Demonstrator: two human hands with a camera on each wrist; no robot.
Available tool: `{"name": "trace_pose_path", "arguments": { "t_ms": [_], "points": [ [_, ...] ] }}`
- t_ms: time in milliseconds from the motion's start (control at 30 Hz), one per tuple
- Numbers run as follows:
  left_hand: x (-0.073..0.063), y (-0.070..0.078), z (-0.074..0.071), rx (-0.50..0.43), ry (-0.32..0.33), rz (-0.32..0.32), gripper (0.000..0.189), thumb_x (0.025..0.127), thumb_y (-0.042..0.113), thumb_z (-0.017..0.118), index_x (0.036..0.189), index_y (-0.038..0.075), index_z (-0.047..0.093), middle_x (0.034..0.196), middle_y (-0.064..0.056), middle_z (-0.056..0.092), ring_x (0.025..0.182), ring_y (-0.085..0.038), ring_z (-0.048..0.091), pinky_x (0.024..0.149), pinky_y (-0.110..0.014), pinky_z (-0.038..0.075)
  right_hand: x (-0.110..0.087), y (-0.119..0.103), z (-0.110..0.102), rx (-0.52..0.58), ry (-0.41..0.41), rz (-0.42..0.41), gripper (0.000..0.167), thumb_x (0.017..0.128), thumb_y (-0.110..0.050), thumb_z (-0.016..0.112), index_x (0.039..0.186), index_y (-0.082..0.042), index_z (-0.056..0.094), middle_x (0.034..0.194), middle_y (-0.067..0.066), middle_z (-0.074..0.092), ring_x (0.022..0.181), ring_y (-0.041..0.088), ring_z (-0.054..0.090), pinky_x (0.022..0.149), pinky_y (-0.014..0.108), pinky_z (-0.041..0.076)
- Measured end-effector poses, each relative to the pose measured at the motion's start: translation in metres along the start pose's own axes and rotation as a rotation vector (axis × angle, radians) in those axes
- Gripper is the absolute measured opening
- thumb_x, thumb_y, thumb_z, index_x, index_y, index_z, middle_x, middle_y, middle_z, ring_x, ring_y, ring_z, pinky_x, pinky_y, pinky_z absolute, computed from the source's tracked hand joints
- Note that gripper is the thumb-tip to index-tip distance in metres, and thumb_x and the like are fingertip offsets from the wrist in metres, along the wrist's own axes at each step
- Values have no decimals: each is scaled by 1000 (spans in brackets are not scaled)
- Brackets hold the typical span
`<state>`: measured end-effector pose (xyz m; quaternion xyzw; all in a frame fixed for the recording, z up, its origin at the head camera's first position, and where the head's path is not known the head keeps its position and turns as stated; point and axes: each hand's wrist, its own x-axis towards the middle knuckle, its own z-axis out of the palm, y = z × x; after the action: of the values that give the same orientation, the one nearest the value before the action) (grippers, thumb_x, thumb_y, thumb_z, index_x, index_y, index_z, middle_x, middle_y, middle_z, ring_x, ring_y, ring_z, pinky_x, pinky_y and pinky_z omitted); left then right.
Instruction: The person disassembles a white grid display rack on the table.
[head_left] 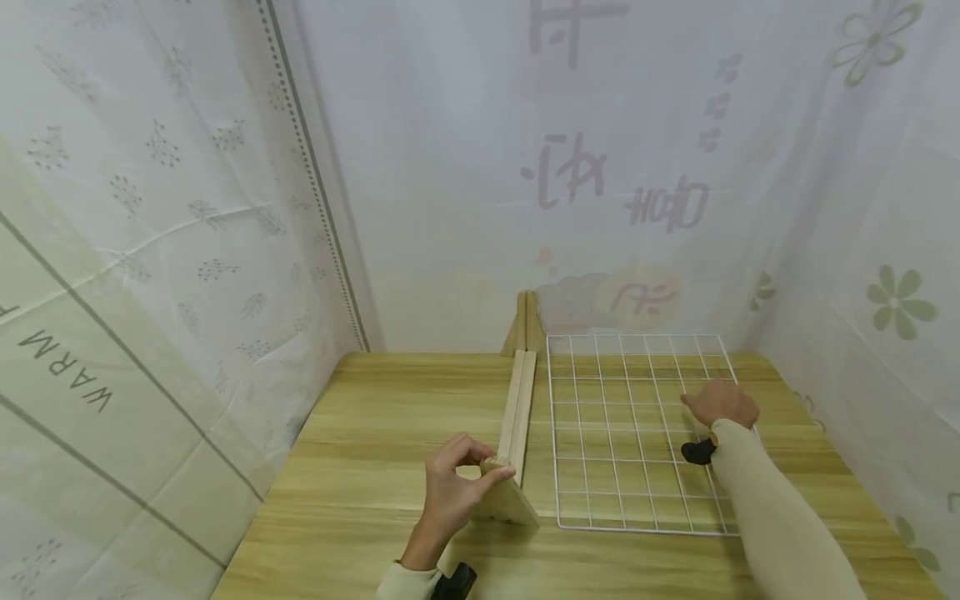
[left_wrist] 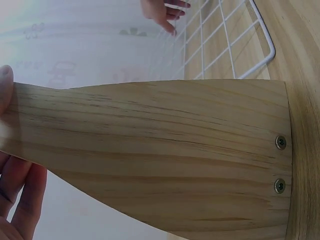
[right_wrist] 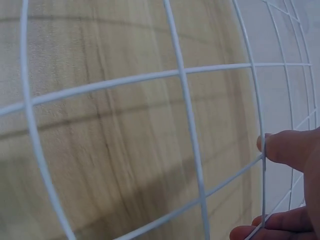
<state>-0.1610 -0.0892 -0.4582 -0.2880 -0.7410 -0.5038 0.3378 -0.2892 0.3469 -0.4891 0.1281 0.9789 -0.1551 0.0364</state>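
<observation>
My left hand pinches the narrow top of a pale wooden end piece between thumb and fingers. In the left wrist view this wooden end piece widens towards the tabletop and shows two screw heads near its straight edge. A grooved wooden bar runs from it to a matching far end piece, forming a stand. To the right, my right hand holds a white wire grid panel near its right side. The right wrist view shows the thumb against a wire.
The wood-grain table carries the stand and lies beneath the grid. Printed cloth hangs behind the table and along both sides. The grid's far edge overlaps the back cloth in the head view. Dark wrist devices sit on both wrists.
</observation>
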Motion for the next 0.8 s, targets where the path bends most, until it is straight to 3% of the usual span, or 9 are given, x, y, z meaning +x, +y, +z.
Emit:
{"name": "trace_pose_path", "arguments": {
  "t_ms": [267,433,567,700,800],
  "points": [
    [-2,-8,3,-9,-5,32,37,54,-9,92,80,0,66,70,-11,65,59,-20,60,53,-33,56,-4,3,10,12,-18,1,56,94,-46,59,50,-19,35,50,-7,30,48,9,30,42,23,27],
    [-8,-22,7,-22,-16,50,37,54,-9,92,80,0,66,72,-12,67,59,-19,61,55,-25,57,0,6,16,15,-26,25,54,93,-46,60,52,-19,36,50,-6,31,48,9,31,42,24,29],
    [-11,-29,11,-39,-19,60,37,55,-8,92,80,1,65,72,-12,67,58,-19,62,56,-20,56,2,7,20,2,-41,53,52,92,-46,61,55,-13,45,52,-2,39,49,12,36,42,26,34],
    [-5,-16,10,-47,-21,60,37,56,-9,92,79,1,65,72,-13,68,58,-19,62,56,-21,56,4,8,22,-14,-64,63,51,92,-45,62,57,-10,51,53,2,45,51,14,40,42,28,38],
    [0,-3,8,-53,-23,59,36,56,-10,91,78,0,64,72,-14,68,58,-20,61,55,-22,56,2,6,22,-22,-80,77,50,92,-43,60,54,-13,46,53,0,43,50,14,38,42,27,37]
  ]
}}
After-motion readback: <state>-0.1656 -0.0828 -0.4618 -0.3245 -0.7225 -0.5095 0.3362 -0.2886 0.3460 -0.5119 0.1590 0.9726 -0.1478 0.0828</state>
